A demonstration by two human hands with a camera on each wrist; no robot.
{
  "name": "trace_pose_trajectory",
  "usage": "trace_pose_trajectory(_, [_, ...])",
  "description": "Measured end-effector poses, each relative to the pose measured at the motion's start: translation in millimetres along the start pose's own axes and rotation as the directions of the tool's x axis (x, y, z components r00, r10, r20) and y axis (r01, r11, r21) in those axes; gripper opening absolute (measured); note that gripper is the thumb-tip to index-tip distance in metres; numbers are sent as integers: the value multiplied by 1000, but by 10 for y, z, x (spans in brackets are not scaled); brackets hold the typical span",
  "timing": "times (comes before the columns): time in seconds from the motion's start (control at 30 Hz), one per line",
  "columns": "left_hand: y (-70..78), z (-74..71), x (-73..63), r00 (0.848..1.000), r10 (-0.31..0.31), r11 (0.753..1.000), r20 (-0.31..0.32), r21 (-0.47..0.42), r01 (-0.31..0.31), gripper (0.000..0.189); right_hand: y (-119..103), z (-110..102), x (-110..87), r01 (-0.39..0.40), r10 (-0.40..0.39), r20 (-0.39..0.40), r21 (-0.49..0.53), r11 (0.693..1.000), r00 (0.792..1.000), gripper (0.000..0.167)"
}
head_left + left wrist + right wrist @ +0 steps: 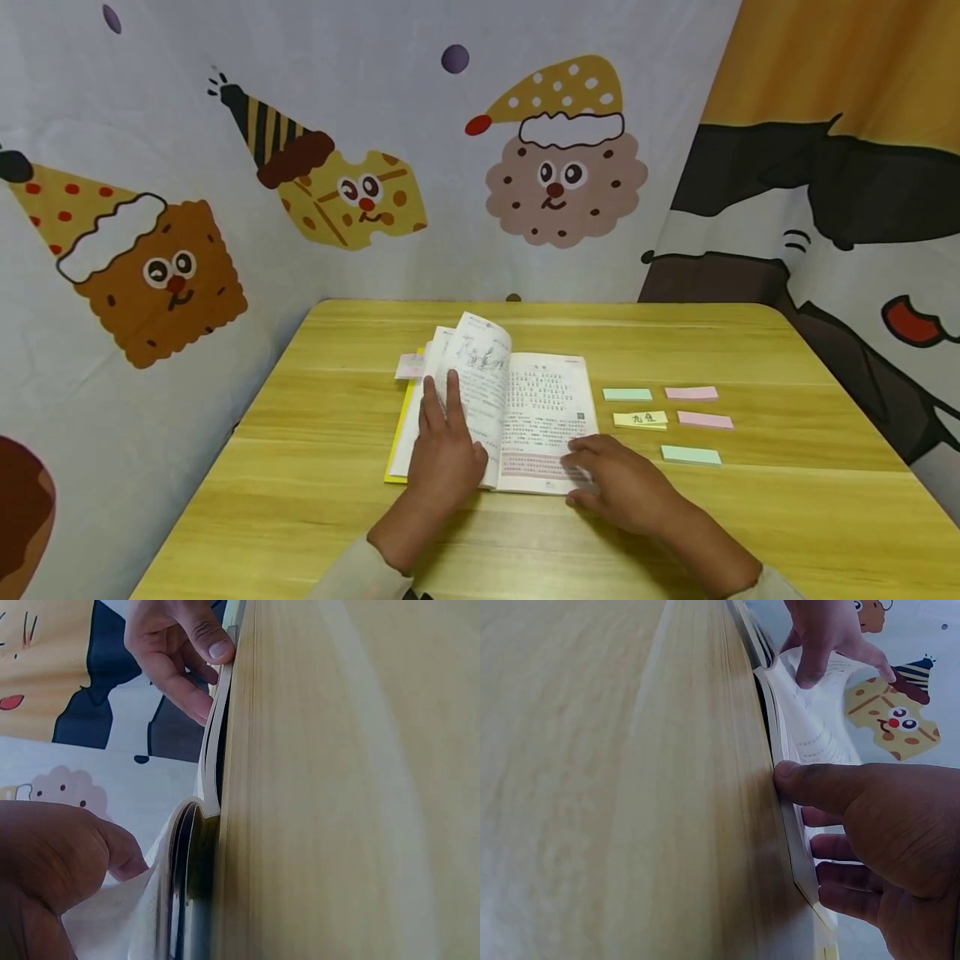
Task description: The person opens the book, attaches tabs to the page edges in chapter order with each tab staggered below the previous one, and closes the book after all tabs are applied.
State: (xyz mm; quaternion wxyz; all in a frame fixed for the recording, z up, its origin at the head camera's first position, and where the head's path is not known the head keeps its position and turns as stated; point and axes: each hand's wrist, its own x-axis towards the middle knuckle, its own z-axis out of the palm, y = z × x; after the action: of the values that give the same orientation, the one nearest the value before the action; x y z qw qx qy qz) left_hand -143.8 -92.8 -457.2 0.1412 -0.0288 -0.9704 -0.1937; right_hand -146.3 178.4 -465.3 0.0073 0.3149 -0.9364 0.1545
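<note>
An open book [543, 400] with printed text lies on the table, its yellow cover edge showing at the left. My left hand [444, 454] lies on the left-hand pages, fingers straight and pointing up the page. Those pages stand partly raised, and one bears a line drawing. At the lower right corner, my right hand [622, 483] holds the book. In the right wrist view, the right thumb [787, 771] presses the near edge while the other fingers curl over the page. A pale pink tab [408, 366] sticks out at the book's upper left.
Right of the book lie several sticky-note pads: green [627, 394] and pink [692, 392] ones, plus a yellow pad [640, 419] with handwriting. All rest on the wooden table [300, 517]. Behind it hangs a cartoon-printed cloth [450, 275].
</note>
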Motion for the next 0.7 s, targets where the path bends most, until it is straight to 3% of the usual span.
trace_pose_trajectory(0.33, [9,-33,18,1000,8,992,22,128,-11,104,-5,-24,1,-3,3,0,11,1000,1000,42])
trace_pose_trajectory(0.5, [22,-41,21,999,0,992,44,123,-5,97,-12,-32,-1,-8,8,2,14,1000,1000,42])
trace_pose_trajectory(0.7, [21,1,15,988,131,979,84,144,-142,78,-10,-30,-6,-12,12,5,13,1000,1000,41])
